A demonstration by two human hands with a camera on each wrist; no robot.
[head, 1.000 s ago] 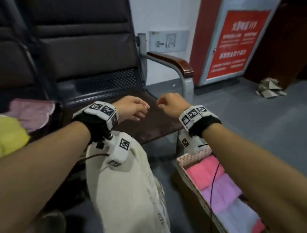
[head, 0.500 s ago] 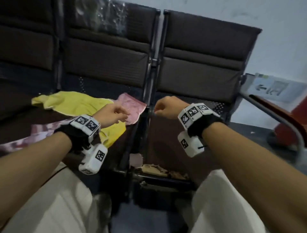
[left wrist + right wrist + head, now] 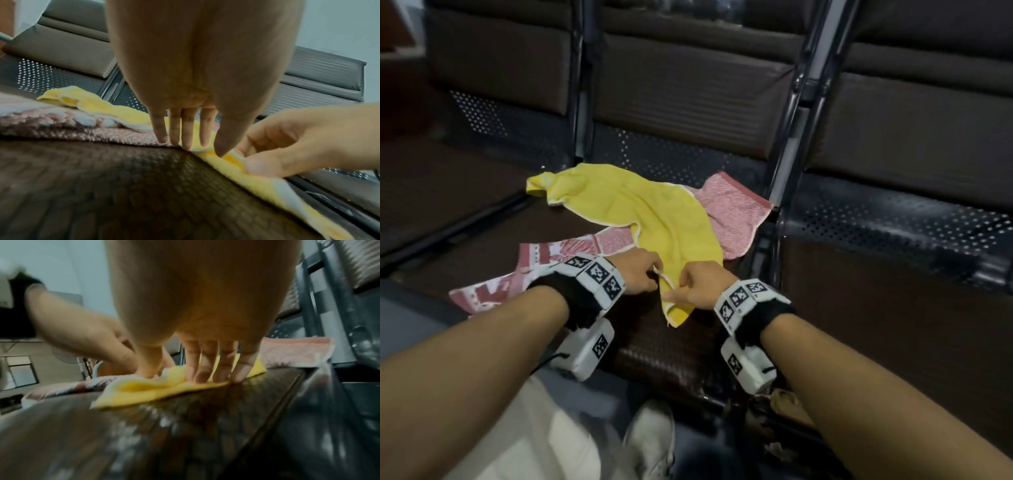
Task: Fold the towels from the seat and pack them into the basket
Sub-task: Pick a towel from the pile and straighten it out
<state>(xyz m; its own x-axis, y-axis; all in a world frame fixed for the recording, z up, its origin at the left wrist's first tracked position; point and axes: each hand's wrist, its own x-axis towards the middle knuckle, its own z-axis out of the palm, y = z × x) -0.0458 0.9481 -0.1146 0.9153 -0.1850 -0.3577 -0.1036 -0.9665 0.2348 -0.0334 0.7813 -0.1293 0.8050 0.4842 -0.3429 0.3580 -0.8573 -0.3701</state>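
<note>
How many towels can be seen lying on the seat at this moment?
2. The crumpled yellow terry towel lies on top, both hands at its near edge. The pink patterned towel lies beneath it, showing on both sides. Any further towel underneath would be hidden.

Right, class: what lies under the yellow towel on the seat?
The yellow towel lies across a pink patterned towel, whose ends stick out on both sides; its middle is covered. The near corner rests on the dark seat, where the left hand and right hand pinch it.
</note>
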